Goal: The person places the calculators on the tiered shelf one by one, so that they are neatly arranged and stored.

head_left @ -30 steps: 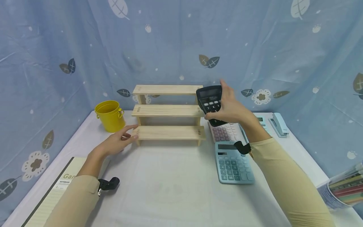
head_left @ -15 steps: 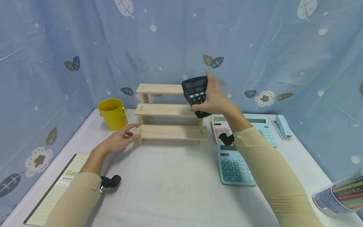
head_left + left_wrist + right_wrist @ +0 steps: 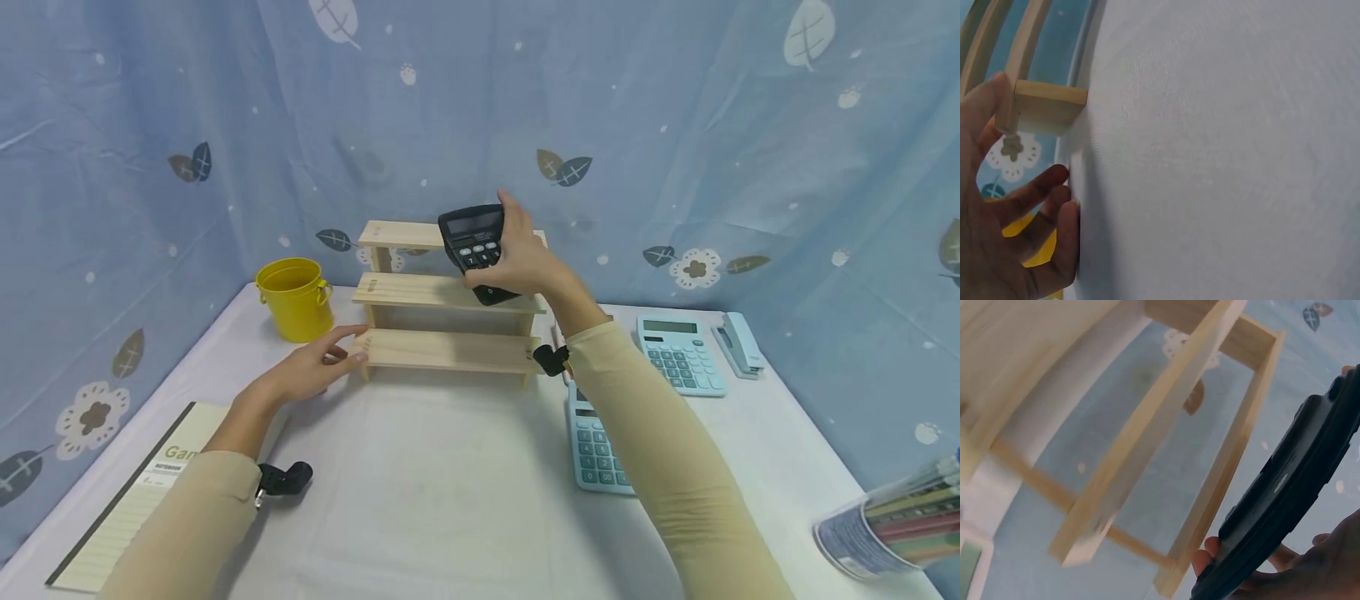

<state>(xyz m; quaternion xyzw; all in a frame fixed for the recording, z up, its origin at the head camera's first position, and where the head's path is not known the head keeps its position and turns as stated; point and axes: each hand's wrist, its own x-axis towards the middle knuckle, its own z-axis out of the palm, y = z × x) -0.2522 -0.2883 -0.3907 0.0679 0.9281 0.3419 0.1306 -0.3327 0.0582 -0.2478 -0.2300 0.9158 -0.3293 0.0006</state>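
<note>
In the head view my right hand (image 3: 517, 254) grips a black calculator (image 3: 472, 242) by its right side, keys facing me. It is held tilted in front of the upper two boards of a three-step wooden display shelf (image 3: 442, 350). From the right wrist, the calculator (image 3: 1285, 487) shows edge-on beside the shelf (image 3: 1147, 425), with fingertips curled round its lower end. My left hand (image 3: 318, 367) pinches the left end of the lowest board between thumb and index finger. The left wrist view shows that thumb on the board (image 3: 1019, 69), other fingers loosely bent below.
A yellow bucket (image 3: 296, 304) stands left of the shelf, and a notebook (image 3: 142, 492) lies under my left forearm. On the right are a blue calculator (image 3: 596, 450), a light-blue calculator (image 3: 682, 354), a stapler (image 3: 738, 346) and a pencil cup (image 3: 862, 537). Patterned blue cloth (image 3: 450, 108) hangs behind.
My right hand has carried the black calculator leftward, from beside the shelf's right end to in front of its upper boards. The left hand has stayed at the lowest board's end.
</note>
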